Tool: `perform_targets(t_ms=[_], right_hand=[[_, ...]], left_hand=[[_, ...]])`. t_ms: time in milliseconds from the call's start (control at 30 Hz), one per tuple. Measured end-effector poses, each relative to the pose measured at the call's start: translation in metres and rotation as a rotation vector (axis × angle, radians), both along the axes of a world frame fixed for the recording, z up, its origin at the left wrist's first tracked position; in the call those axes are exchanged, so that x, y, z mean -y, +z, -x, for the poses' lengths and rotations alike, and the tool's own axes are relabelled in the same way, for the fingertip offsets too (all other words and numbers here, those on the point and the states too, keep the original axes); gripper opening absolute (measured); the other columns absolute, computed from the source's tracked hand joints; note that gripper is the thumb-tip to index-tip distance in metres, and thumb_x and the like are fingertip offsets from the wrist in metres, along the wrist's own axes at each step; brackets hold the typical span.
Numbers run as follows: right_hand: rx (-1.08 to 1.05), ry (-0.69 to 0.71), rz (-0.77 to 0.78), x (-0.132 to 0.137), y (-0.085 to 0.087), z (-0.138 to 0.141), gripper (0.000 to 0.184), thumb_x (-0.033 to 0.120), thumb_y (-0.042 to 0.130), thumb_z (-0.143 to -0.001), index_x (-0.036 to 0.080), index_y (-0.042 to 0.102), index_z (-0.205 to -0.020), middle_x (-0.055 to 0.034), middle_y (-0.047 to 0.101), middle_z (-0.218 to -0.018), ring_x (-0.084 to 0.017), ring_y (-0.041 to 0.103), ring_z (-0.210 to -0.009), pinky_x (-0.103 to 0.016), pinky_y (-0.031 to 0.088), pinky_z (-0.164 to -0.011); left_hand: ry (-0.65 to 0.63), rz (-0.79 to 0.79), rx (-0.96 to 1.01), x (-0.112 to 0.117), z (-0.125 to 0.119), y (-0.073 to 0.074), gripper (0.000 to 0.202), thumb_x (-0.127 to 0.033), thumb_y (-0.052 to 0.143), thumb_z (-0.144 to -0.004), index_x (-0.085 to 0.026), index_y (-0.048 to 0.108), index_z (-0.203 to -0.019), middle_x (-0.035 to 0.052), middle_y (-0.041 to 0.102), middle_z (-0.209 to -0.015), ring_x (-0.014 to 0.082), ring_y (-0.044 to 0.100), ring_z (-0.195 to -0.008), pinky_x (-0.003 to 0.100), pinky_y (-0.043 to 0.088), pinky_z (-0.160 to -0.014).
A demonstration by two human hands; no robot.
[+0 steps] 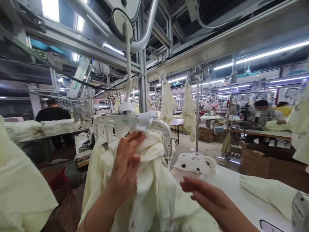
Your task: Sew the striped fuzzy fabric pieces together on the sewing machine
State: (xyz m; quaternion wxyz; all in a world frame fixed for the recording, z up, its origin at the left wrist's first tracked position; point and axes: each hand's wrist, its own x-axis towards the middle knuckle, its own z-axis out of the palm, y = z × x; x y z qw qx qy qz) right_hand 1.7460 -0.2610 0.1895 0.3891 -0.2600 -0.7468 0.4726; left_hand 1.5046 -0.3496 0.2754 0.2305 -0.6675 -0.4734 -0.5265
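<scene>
Left hand clutching cream garment on white hanger; right hand open, empty, just beside.

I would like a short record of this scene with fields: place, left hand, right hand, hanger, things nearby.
place: garment factory floor with sewing stations
left hand: left hand grips the pale cream fabric garment near its top
right hand: right hand open, fingers spread, apart from the garment, holding nothing
hanger: white plastic clip hanger on an overhead rail carries the garment
things nearby: white cloth with dark dots on the white table; a person in black at left
</scene>
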Motion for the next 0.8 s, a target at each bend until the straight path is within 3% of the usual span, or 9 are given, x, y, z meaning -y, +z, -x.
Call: perform_targets(t_ms=[100,200,333,467,600,633,700,733,800], right_hand=[[-0.335,0.102,0.275,-0.022,0.030,0.052,0.044,0.056,0.060,-0.078,0.028,0.059,-0.112,-0.0053,0.059,-0.116,-0.021,0.056,-0.102,-0.034,0.045,-0.083],[-0.475,0.169,0.340,-0.036,0.050,0.088,0.043,0.058,0.061,-0.076,0.023,0.062,-0.102,-0.0056,0.063,-0.099,-0.016,0.058,-0.081,-0.029,0.045,-0.071],[-0.510,0.118,0.237,-0.039,0.062,0.104,0.044,0.059,0.064,-0.073,0.019,0.063,-0.091,-0.0028,0.061,-0.077,-0.012,0.051,-0.063,-0.025,0.042,-0.061],[-0.568,-0.033,0.095,-0.035,0.061,0.100,0.039,0.052,0.067,-0.074,0.023,0.057,-0.099,0.0022,0.056,-0.074,-0.011,0.049,-0.066,-0.022,0.040,-0.062],[-0.557,-0.106,-0.039,-0.033,0.057,0.093,0.029,0.046,0.061,-0.081,0.021,0.058,-0.094,-0.0010,0.057,-0.076,-0.014,0.052,-0.065,-0.026,0.043,-0.058],[-0.583,-0.151,-0.120,-0.032,0.059,0.089,0.024,0.042,0.062,-0.081,0.023,0.057,-0.095,-0.0014,0.057,-0.082,-0.015,0.053,-0.071,-0.028,0.044,-0.062],[-0.578,-0.257,-0.520,-0.026,0.067,0.081,0.021,0.027,0.065,-0.080,0.027,0.056,-0.099,-0.0009,0.057,-0.095,-0.016,0.053,-0.087,-0.031,0.043,-0.077],[-0.492,-0.295,-0.847,-0.021,0.073,0.076,0.025,0.019,0.064,-0.080,0.029,0.056,-0.102,-0.0012,0.056,-0.102,-0.018,0.052,-0.096,-0.033,0.040,-0.084],[-0.128,-0.261,-1.497,-0.012,0.089,0.071,0.032,0.010,0.053,-0.085,0.029,0.055,-0.111,-0.0030,0.055,-0.116,-0.021,0.048,-0.108,-0.038,0.036,-0.088]], left_hand=[[-0.033,0.065,0.046,-0.006,0.012,0.004,0.032,-0.044,0.036,-0.093,-0.023,0.053,-0.111,0.0063,0.050,-0.115,0.0218,0.047,-0.110,0.035,0.039,-0.092],[0.088,0.030,-0.009,-0.013,0.019,0.004,0.029,-0.041,0.053,-0.085,-0.023,0.052,-0.108,0.0053,0.052,-0.104,0.0225,0.051,-0.099,0.033,0.045,-0.081],[0.150,-0.050,-0.186,-0.022,0.022,0.001,0.037,-0.038,0.055,-0.084,-0.022,0.049,-0.117,0.0078,0.048,-0.105,0.0243,0.049,-0.100,0.036,0.045,-0.083],[0.035,-0.106,-0.207,-0.027,0.023,0.000,0.028,-0.016,0.042,-0.088,-0.022,0.049,-0.114,0.0068,0.046,-0.103,0.0188,0.051,-0.095,0.029,0.046,-0.078],[-0.054,-0.162,-0.085,-0.035,0.025,0.001,0.027,-0.007,0.040,-0.085,-0.021,0.053,-0.104,0.0041,0.048,-0.098,0.0160,0.051,-0.092,0.026,0.045,-0.078],[-0.073,-0.162,-0.048,-0.036,0.025,0.001,0.026,-0.007,0.041,-0.085,-0.021,0.053,-0.103,0.0035,0.049,-0.097,0.0155,0.052,-0.092,0.026,0.044,-0.079],[-0.111,-0.155,0.002,-0.037,0.025,0.001,0.024,-0.007,0.043,-0.085,-0.020,0.054,-0.102,0.0029,0.050,-0.097,0.0152,0.052,-0.092,0.026,0.043,-0.080],[-0.130,-0.141,0.015,-0.037,0.025,0.002,0.024,-0.008,0.044,-0.086,-0.020,0.055,-0.102,0.0031,0.051,-0.097,0.0154,0.052,-0.092,0.026,0.043,-0.081],[-0.180,-0.099,0.028,-0.035,0.025,0.003,0.023,-0.009,0.043,-0.086,-0.019,0.055,-0.102,0.0039,0.051,-0.097,0.0162,0.052,-0.093,0.028,0.043,-0.081]])
